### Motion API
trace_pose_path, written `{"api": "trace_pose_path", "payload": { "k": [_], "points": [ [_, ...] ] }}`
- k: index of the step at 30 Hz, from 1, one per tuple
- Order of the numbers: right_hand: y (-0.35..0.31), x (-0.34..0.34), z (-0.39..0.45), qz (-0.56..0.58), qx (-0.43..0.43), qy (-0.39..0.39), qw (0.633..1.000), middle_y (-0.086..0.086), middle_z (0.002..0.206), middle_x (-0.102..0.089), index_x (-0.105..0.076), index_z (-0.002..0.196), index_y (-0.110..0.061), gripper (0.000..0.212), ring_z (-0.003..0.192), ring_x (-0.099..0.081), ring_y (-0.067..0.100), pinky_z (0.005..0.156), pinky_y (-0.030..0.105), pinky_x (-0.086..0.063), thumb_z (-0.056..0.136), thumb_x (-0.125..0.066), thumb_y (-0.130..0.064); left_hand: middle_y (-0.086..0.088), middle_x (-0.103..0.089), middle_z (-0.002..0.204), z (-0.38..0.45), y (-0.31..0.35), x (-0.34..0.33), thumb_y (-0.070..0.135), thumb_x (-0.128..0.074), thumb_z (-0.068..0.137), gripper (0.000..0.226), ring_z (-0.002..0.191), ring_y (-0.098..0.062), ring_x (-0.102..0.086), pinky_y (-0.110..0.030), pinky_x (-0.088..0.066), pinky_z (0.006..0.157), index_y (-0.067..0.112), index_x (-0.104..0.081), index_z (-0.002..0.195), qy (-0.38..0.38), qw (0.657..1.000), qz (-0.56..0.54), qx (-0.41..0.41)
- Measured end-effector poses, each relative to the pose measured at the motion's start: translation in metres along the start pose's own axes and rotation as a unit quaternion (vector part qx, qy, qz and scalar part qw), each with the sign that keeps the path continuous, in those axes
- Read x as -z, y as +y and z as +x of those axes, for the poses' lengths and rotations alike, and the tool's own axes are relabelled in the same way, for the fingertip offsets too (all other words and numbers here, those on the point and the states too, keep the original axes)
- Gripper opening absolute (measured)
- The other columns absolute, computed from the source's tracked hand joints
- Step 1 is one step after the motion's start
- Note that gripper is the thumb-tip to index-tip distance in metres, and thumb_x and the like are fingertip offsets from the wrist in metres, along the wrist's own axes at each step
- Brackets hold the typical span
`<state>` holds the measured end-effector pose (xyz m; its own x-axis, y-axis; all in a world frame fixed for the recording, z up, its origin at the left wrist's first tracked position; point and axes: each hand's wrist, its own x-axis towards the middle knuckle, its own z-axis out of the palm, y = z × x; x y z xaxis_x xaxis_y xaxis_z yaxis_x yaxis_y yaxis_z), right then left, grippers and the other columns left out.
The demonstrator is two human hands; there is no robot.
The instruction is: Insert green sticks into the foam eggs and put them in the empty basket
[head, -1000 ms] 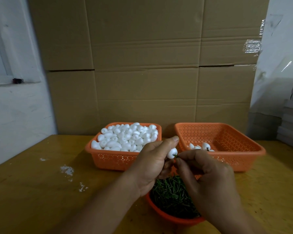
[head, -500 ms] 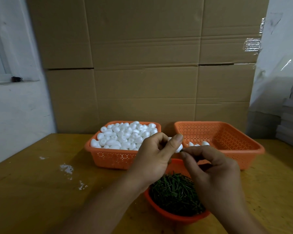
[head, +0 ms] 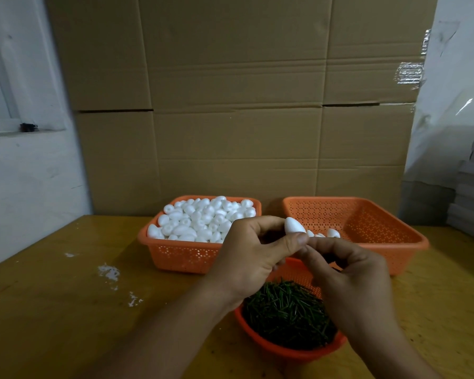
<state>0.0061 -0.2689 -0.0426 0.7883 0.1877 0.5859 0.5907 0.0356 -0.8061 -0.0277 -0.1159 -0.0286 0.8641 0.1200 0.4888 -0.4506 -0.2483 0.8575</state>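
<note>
The left hand [head: 253,258] pinched a white foam egg [head: 294,226]; the right hand [head: 350,272], fingertips closed, presumably fed an unseen stick, best driven straight along the egg's axis.

No text, label, brand, number or sign can be read anywhere in the view; nothing legible is printed on the cardboard boxes [head: 230,105] at twelve o'clock or on the orange baskets [head: 367,228].
</note>
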Motion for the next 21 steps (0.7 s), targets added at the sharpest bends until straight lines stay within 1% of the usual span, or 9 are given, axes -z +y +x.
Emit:
{"api": "trace_pose_path", "payload": {
  "k": [2,3,6,8,12,16,17,20,21],
  "points": [
    [-0.002,0.000,0.000,0.013,0.000,-0.006,1.000,-0.011,0.076,-0.077,-0.078,0.079,-0.034,0.008,0.062,-0.066,0.006,0.080,0.036,-0.054,0.080,-0.074,-0.027,0.016,-0.065,0.063,0.000,0.001,0.000,0.028,-0.072,0.093,0.005,0.062,0.001,-0.058,-0.016,-0.046,0.061,0.024,-0.075,0.091,-0.002,1.000,0.007,-0.017],
    [-0.002,0.000,0.000,0.016,0.001,-0.008,1.000,-0.011,0.075,-0.077,-0.079,0.080,-0.032,0.010,0.061,-0.066,0.004,0.080,0.032,-0.052,0.081,-0.075,-0.023,0.018,-0.065,0.063,0.000,0.001,0.000,0.025,-0.070,0.094,0.005,0.063,0.003,-0.060,-0.012,-0.046,0.061,0.023,-0.074,0.092,-0.005,1.000,0.011,-0.025],
    [-0.006,-0.001,0.000,0.045,-0.001,-0.009,0.999,-0.012,0.061,-0.071,-0.079,0.080,-0.028,0.006,0.058,-0.064,0.000,0.071,0.005,-0.046,0.077,-0.074,-0.025,0.023,-0.066,0.066,-0.001,0.004,0.001,0.020,-0.067,0.097,0.007,0.065,0.007,-0.063,-0.007,-0.046,0.062,0.020,-0.072,0.093,-0.016,0.998,0.030,-0.048],
    [-0.008,-0.002,-0.001,0.064,-0.004,-0.010,0.998,-0.011,0.055,-0.068,-0.079,0.079,-0.024,0.010,0.055,-0.063,-0.001,0.068,-0.002,-0.043,0.074,-0.072,-0.028,0.023,-0.067,0.068,0.000,0.007,0.001,0.020,-0.066,0.097,0.007,0.066,0.008,-0.063,-0.006,-0.046,0.063,0.021,-0.071,0.092,-0.018,0.997,0.045,-0.057],
    [-0.011,-0.002,-0.001,0.082,-0.012,-0.013,0.996,-0.008,0.054,-0.067,-0.078,0.079,-0.018,0.015,0.051,-0.061,-0.004,0.067,-0.004,-0.041,0.072,-0.070,-0.028,0.024,-0.064,0.068,-0.001,0.011,0.001,0.023,-0.064,0.099,0.009,0.067,0.007,-0.061,-0.008,-0.044,0.064,0.025,-0.069,0.091,-0.023,0.995,0.077,-0.065],
    [-0.012,-0.003,-0.001,0.091,-0.017,-0.013,0.996,-0.007,0.051,-0.065,-0.078,0.079,-0.015,0.016,0.047,-0.058,-0.001,0.066,-0.005,-0.041,0.072,-0.070,-0.027,0.020,-0.062,0.069,-0.001,0.013,0.001,0.031,-0.064,0.097,0.012,0.067,0.002,-0.058,-0.018,-0.045,0.065,0.023,-0.069,0.091,-0.022,0.994,0.082,-0.066],
    [-0.012,-0.003,-0.002,0.093,-0.021,-0.016,0.995,-0.006,0.052,-0.065,-0.078,0.080,-0.015,0.016,0.047,-0.058,0.000,0.064,-0.003,-0.043,0.072,-0.070,-0.027,0.019,-0.063,0.068,-0.002,0.013,0.001,0.029,-0.065,0.097,0.012,0.066,0.003,-0.058,-0.017,-0.045,0.064,0.021,-0.070,0.091,-0.021,0.995,0.075,-0.062],
    [-0.013,-0.003,-0.003,0.100,-0.043,-0.027,0.994,-0.001,0.058,-0.069,-0.079,0.079,-0.019,0.017,0.049,-0.057,0.002,0.054,0.014,-0.050,0.071,-0.070,-0.030,0.022,-0.063,0.061,-0.003,0.015,0.001,0.018,-0.065,0.098,0.014,0.061,0.007,-0.061,-0.007,-0.044,0.060,0.019,-0.068,0.085,-0.017,0.997,0.056,-0.049],
    [-0.012,-0.003,-0.003,0.100,-0.052,-0.028,0.993,0.000,0.061,-0.071,-0.079,0.080,-0.018,0.018,0.049,-0.057,0.003,0.053,0.016,-0.050,0.071,-0.070,-0.031,0.023,-0.063,0.059,-0.003,0.016,0.000,0.017,-0.065,0.098,0.016,0.060,0.007,-0.061,-0.006,-0.043,0.059,0.020,-0.068,0.083,-0.016,0.997,0.054,-0.045]
  ]
}}
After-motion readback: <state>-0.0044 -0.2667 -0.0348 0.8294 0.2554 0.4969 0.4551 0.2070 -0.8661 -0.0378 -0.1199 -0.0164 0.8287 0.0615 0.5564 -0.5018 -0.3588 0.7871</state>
